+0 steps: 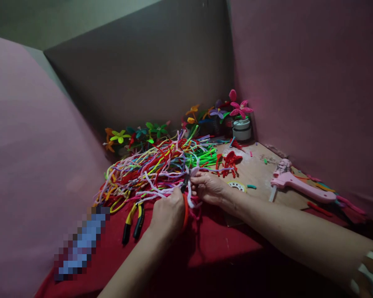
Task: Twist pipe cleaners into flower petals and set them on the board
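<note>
My left hand is closed around a tool with an orange-red handle, whose dark jaws point up and away. My right hand pinches a pale lilac pipe-cleaner piece right at those jaws. A whitish strand hangs down between the two hands. Just beyond them spreads a big tangled heap of coloured pipe cleaners. Fine detail where the jaws meet the piece is too small to tell.
Yellow-black pliers lie left on the red cloth. A pink glue gun rests on the board at the right. Pipe-cleaner flowers and a lidded grey container stand behind. Red pieces lie mid-board.
</note>
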Demonstrator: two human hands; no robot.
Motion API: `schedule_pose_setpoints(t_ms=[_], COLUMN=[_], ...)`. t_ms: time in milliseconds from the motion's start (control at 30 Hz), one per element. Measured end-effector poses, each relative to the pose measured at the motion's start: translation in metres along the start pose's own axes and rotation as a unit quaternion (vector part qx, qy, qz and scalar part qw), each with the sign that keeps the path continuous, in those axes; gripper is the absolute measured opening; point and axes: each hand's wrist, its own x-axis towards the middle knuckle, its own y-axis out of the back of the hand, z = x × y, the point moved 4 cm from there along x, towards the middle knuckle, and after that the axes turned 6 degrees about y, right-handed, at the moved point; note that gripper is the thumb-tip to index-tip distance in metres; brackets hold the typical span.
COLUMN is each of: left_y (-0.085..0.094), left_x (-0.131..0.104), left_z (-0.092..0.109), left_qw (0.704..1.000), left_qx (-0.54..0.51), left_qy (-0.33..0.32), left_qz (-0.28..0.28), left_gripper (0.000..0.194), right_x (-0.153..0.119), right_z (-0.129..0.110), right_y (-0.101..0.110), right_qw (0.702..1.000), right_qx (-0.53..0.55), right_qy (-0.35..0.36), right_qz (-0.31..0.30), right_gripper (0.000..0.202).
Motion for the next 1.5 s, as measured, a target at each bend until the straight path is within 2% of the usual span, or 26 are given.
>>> schedule_pose_setpoints(t_ms=[100, 200, 333, 467, 533, 633, 733, 833, 967, 1100, 1233, 1400, 1500], left_y=[0.0, 0.0, -0.004, -0.019, -0.028, -0.036, -0.033, -0.023, -0.023, -0.03, -0.03, -0.022, -0.01], left_x=[-0.004, -0.014, -0.038, -0.056, -0.053, -0.037, -0.021, -0.015, -0.017, -0.021, -0.018, -0.007, 0.0], left_z=[-0.009, -0.032, -0.067, -0.086, -0.087, -0.082, -0.075, -0.072, -0.072, -0.084, -0.09, -0.075, -0.06], left_qw=[1.0, 1.0, 0.994, 0.977, 0.976, 0.983, 0.987, 0.993, 0.988, 0.984, 0.976, 0.984, 0.994], left_qx=[-0.014, 0.001, -0.047, -0.099, -0.086, -0.07, -0.077, -0.017, 0.017, -0.058, -0.122, -0.058, -0.029], left_qy=[0.003, 0.002, -0.053, -0.059, -0.041, -0.033, -0.053, -0.047, -0.078, -0.079, -0.048, -0.02, 0.004], left_qz=[-0.001, -0.016, -0.086, -0.181, -0.196, -0.168, -0.13, -0.104, -0.136, -0.151, -0.175, -0.165, -0.102], left_gripper=[0.025, 0.03, 0.032, 0.024, 0.023, 0.032, 0.037, 0.036, 0.037, 0.025, 0.024, 0.024, 0.027], right_x=[0.001, 0.004, 0.009, 0.012, 0.012, 0.012, 0.012, 0.012, 0.012, 0.013, 0.014, 0.013, 0.013], right_z=[-0.002, -0.009, -0.019, -0.021, -0.02, -0.017, -0.016, -0.016, -0.017, -0.019, -0.019, -0.019, -0.02], right_y=[0.001, 0.006, 0.012, 0.017, 0.02, 0.021, 0.021, 0.019, 0.019, 0.023, 0.024, 0.023, 0.022], right_qw=[1.0, 0.998, 0.992, 0.986, 0.984, 0.982, 0.978, 0.972, 0.966, 0.958, 0.958, 0.958, 0.948], right_qx=[-0.019, -0.059, -0.102, -0.121, -0.128, -0.136, -0.152, -0.178, -0.203, -0.213, -0.207, -0.212, -0.24], right_qy=[0.011, 0.035, 0.069, 0.096, 0.099, 0.101, 0.113, 0.124, 0.126, 0.143, 0.146, 0.142, 0.156], right_qz=[-0.008, 0.0, 0.04, 0.063, 0.068, 0.079, 0.091, 0.088, 0.104, 0.129, 0.134, 0.134, 0.139], right_gripper=[0.009, 0.006, 0.004, 0.009, 0.011, 0.012, 0.013, 0.014, 0.016, 0.017, 0.017, 0.016, 0.014])
